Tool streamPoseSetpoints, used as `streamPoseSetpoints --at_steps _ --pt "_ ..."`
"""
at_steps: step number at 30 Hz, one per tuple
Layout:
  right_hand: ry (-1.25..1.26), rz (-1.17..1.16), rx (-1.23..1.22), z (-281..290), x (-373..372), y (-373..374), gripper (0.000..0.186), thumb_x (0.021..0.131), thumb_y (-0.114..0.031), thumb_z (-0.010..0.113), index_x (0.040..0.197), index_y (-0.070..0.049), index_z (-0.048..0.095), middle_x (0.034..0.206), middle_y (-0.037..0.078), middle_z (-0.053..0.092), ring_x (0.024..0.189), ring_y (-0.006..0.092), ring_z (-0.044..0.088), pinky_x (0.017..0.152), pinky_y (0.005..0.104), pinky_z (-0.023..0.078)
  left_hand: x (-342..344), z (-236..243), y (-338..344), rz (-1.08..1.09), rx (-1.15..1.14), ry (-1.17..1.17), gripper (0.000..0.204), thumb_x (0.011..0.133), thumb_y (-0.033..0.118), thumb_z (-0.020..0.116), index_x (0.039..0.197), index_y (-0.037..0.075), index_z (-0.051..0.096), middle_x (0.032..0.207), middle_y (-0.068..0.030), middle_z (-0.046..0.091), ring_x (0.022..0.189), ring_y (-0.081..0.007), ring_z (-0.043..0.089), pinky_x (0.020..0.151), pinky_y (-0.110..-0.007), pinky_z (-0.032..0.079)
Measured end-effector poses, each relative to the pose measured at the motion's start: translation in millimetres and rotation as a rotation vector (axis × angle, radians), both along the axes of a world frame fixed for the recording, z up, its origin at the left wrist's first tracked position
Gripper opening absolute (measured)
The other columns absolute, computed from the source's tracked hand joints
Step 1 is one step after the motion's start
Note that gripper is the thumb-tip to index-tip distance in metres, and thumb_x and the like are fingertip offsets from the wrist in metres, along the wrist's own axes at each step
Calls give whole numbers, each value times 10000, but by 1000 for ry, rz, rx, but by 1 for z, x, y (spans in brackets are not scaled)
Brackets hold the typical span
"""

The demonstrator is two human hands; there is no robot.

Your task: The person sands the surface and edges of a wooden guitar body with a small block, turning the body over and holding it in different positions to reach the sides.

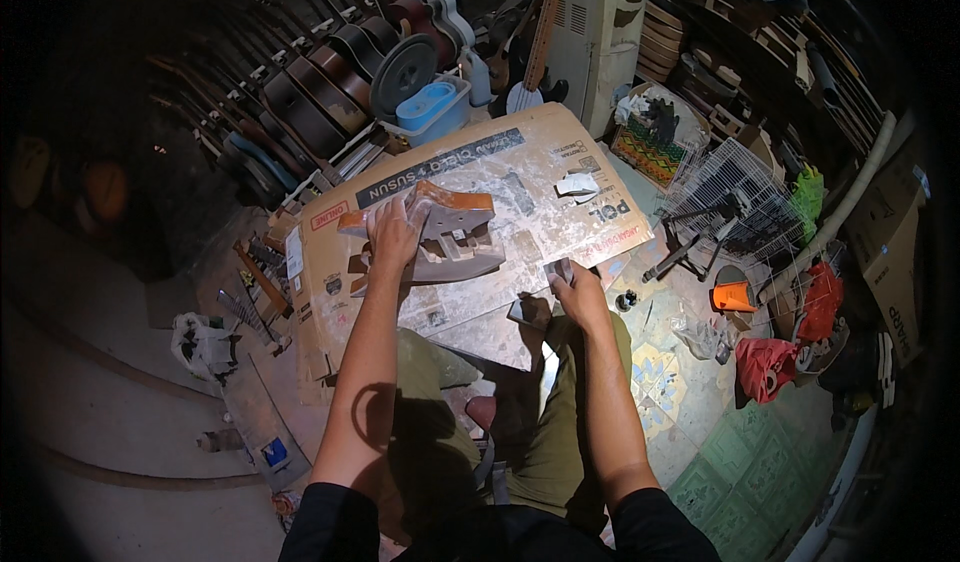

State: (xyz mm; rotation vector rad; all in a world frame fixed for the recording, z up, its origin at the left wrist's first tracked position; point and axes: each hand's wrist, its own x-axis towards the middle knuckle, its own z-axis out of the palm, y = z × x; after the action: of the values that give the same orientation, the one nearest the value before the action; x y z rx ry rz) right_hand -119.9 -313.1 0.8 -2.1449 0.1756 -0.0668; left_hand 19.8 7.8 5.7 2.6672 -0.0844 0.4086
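An electric guitar body [458, 206] with a glossy orange-brown edge and cut-out cavities stands tilted on a dusty cardboard sheet [560, 142]. My left hand [395, 232] grips its left part, fingers wrapped over the edge. To the right of the body and apart from it, my right hand [580, 297] is closed round a small dark flat block [566, 272] at the sheet's near right edge. Pale dust covers much of the cardboard. A crumpled white paper [577, 186] lies on the sheet, beyond my right hand.
Several guitars [305, 102] stand in a row at the back left. A blue tub [428, 112] is just beyond the cardboard. To the right are a white wire rack [725, 192], an orange cup [735, 294] and a red bag [765, 367]. Tools [262, 282] lie at left.
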Motion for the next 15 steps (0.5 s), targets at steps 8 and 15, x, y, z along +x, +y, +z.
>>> streamPoseSetpoints --at_steps 8,15 --pt "-3 -7 -9 -2 1 -2 319 868 -215 682 1084 19 660 996 275 680 962 442 651 844 462 507 -18 29 -13 -3 22 69 873 578 417 925 1254 28 534 1235 -172 624 1206 -349 526 1089 -467 281" --pt "18 -10 -7 3 0 0 316 868 -212 683 1082 20 661 993 275 681 960 440 653 841 460 508 -19 30 -13 -2 33 60 833 609 438 905 1224 3 548 1211 -189 629 1212 -357 517 1097 -462 275"
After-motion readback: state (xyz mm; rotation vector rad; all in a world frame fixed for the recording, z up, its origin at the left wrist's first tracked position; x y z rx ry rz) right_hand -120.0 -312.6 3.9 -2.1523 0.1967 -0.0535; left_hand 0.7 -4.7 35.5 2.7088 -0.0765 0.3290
